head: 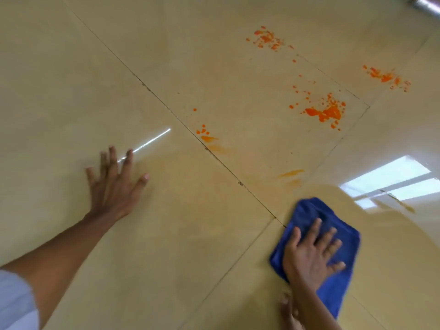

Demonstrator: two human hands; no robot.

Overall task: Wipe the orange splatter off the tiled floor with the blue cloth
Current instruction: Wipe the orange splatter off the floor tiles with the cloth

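Right hand [309,256], fingers spread flat on blue cloth [342,236]; left hand [114,182], fingers splayed on tiled floor [59,91]; orange splatter [326,113] well beyond cloth.

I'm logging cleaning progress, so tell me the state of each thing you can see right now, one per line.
Left hand: open, fingers spread, palm resting flat on the floor.
Right hand: open, pressing flat on the cloth.
Blue folded microfibre cloth: lying flat on the floor, under the right hand.
Orange splatter: bright patches unwiped; faint smears nearer the cloth.
Beige glossy tiled floor: partly stained.
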